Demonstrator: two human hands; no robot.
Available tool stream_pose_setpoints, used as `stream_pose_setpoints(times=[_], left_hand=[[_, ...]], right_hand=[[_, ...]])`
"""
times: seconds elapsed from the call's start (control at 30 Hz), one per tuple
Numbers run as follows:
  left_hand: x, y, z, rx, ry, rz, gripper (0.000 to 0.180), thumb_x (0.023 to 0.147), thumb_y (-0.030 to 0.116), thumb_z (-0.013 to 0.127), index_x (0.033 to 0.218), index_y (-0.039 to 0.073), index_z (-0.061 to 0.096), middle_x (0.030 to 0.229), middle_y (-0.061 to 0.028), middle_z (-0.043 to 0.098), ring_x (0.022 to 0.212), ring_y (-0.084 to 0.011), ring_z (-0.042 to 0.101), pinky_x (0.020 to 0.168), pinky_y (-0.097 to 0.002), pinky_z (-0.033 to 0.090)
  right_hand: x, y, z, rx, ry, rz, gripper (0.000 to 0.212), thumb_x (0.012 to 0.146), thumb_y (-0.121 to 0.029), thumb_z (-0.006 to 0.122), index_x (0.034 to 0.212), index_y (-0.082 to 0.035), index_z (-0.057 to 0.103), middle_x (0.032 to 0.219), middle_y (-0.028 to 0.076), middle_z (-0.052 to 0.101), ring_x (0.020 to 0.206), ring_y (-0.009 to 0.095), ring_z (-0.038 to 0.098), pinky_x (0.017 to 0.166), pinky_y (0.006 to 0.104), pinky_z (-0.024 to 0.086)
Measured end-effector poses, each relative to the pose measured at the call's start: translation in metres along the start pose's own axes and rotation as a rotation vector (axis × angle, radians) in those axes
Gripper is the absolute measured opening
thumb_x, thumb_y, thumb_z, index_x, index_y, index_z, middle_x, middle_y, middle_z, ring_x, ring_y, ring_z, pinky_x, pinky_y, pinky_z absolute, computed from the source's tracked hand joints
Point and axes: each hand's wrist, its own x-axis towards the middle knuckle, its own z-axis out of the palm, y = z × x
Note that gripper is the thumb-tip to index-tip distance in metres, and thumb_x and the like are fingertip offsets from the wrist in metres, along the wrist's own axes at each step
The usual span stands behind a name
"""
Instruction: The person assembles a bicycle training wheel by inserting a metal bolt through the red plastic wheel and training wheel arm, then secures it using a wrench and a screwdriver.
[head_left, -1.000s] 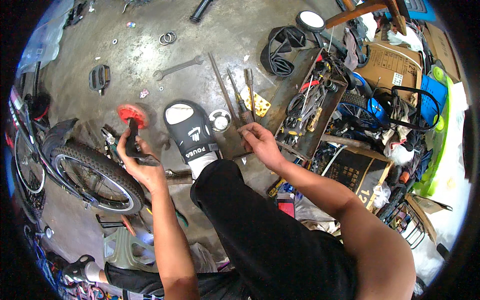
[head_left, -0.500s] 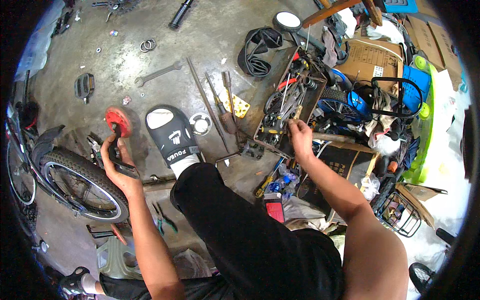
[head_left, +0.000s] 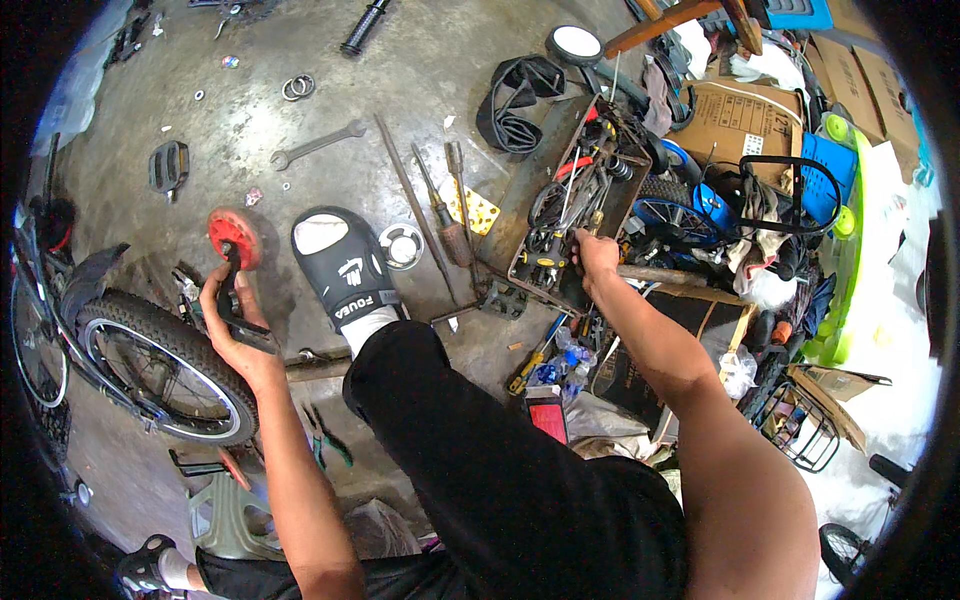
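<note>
My left hand [head_left: 238,335] is closed around the black bracket of a training wheel [head_left: 234,238], whose small red wheel points up and away from me. Beside that hand lies a bicycle wheel [head_left: 165,370] with a knobbly tyre. Over on the right, my right hand [head_left: 597,258] reaches into the near end of a long metal toolbox [head_left: 512,262] full of loose tools. Its fingers are bent together among them, and what they pinch is hidden. Yellow-and-black screwdriver handles [head_left: 545,262] lie next to its fingertips.
On the floor lie an open-end wrench [head_left: 318,145], a pedal [head_left: 169,170], screwdrivers [head_left: 452,238], pliers [head_left: 325,440] and metal rings [head_left: 298,87]. My shoe [head_left: 340,262] stands between the hands. Cardboard boxes [head_left: 740,120] and bicycle parts crowd the right side.
My right hand has shifted slightly within the toolbox, its wrist turning and fingers drawing closer together. The left hand keeps the training wheel almost still.
</note>
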Motion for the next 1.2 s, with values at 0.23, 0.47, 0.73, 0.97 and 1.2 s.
stream_pose_setpoints(times=[0.23, 0.47, 0.73, 0.97, 1.2], left_hand=[[0.000, 0.007, -0.002, -0.241, 0.061, -0.152, 0.030, 0.103, 0.018, 0.068, 0.129, 0.001, 0.066, 0.122, -0.0099, 0.070, 0.111, -0.0218, 0.063, 0.104, -0.0381, 0.047], [0.008, 0.014, 0.013, -0.382, 0.344, -0.514, 0.029, 0.101, 0.034, 0.073, 0.101, 0.005, 0.068, 0.094, -0.0023, 0.069, 0.073, -0.0092, 0.057, 0.067, -0.0287, 0.045], [0.050, 0.044, 0.016, -1.116, 0.166, -0.954, 0.036, 0.103, 0.039, 0.068, 0.099, 0.004, 0.064, 0.083, -0.0049, 0.066, 0.050, -0.0086, 0.035, 0.049, -0.0263, 0.030], [0.062, 0.022, 0.028, -1.466, -0.001, -0.969, 0.034, 0.103, 0.039, 0.069, 0.093, 0.008, 0.059, 0.082, -0.0034, 0.060, 0.048, -0.0076, 0.033, 0.048, -0.0263, 0.028], [0.061, 0.032, 0.024, -1.504, -0.031, -1.006, 0.036, 0.103, 0.040, 0.068, 0.094, 0.007, 0.057, 0.071, 0.0021, 0.049, 0.046, -0.0070, 0.032, 0.044, -0.0247, 0.028]], right_hand=[[-0.070, -0.037, -0.021, -0.239, 0.136, -1.113, 0.020, 0.104, -0.019, 0.060, 0.108, 0.000, 0.063, 0.101, 0.011, 0.060, 0.094, 0.027, 0.058, 0.088, 0.0388, 0.047], [-0.227, -0.143, 0.091, 0.172, -0.925, -0.925, 0.029, 0.109, -0.017, 0.053, 0.130, 0.002, 0.060, 0.098, 0.005, 0.065, 0.085, 0.011, 0.061, 0.080, 0.0285, 0.050], [-0.239, -0.188, 0.208, 0.144, -0.977, -0.969, 0.021, 0.106, -0.023, 0.063, 0.116, -0.005, 0.067, 0.073, -0.004, 0.057, 0.066, 0.005, 0.049, 0.058, 0.0252, 0.039], [-0.216, -0.175, 0.198, 0.252, -1.000, -1.176, 0.017, 0.103, -0.012, 0.067, 0.119, -0.005, 0.067, 0.095, 0.000, 0.066, 0.072, 0.004, 0.051, 0.062, 0.0213, 0.044], [-0.224, -0.187, 0.180, 0.270, -0.994, -1.377, 0.016, 0.098, -0.011, 0.073, 0.113, -0.006, 0.074, 0.105, 0.003, 0.073, 0.081, 0.008, 0.063, 0.066, 0.0240, 0.050]])
